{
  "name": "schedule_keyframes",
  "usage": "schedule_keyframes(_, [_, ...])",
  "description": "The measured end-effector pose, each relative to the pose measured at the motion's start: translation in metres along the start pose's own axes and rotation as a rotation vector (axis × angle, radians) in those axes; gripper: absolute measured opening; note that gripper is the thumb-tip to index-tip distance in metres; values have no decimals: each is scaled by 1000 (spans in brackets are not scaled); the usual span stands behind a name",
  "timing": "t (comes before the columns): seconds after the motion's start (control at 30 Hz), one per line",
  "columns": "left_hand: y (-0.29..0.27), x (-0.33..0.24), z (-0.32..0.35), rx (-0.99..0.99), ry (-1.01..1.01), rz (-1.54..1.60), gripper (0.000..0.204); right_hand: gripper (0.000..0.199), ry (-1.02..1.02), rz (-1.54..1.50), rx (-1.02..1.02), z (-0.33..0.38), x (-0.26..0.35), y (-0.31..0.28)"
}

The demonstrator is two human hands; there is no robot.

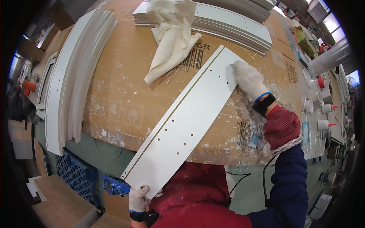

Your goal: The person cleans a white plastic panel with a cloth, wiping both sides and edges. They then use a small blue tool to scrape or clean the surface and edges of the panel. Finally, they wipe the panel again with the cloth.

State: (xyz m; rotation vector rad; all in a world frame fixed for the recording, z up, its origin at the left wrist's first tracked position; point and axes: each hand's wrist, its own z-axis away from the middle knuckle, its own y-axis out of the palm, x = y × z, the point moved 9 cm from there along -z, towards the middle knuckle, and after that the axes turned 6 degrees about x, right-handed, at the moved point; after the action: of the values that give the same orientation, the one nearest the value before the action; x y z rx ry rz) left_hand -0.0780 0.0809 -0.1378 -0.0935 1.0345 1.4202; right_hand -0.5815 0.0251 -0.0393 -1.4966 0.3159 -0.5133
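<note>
A long white panel (190, 110) with drilled holes and a groove along one long side lies slantwise over the cardboard-covered table. Its near end sticks out past the table edge, towards my body. My left hand (139, 198), in a whitish knit glove, is closed on that near end, thumb on top. At the far right long edge of the panel is my gloved right hand (249, 79); its fingers are smeared by motion, and whether they hold anything is hidden. A crumpled cream cloth (173, 41) lies beyond the panel, partly over a stack of white boards (224, 22).
More white boards (62, 79) stand stacked along the table's left side. Worn cardboard (114, 87) with white specks covers the table. Small bottles with red tips (326, 124) and a clear jar with a red lid (315, 83) stand at right. A blue plastic pallet (74, 174) sits lower left.
</note>
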Motion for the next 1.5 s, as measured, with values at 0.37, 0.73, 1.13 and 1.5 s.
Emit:
schedule_keyframes(0.37, [5, -10, -8, 9, 46, 44, 66, 50, 204, -218, -368, 102, -92, -60])
schedule_keyframes(0.73, [17, -27, -6, -119, 101, -2, 59, 50, 378, -465, -952, 202, -269, -89])
schedule_keyframes(1.13, [6, -20, 1, -56, 34, -33, 51, 77, -318, -847, -332, 79, -87, -69])
schedule_keyframes(1.5, [5, -18, -4, -51, 31, 10, 52, 46, -1011, 333, 45, 110, 177, -21])
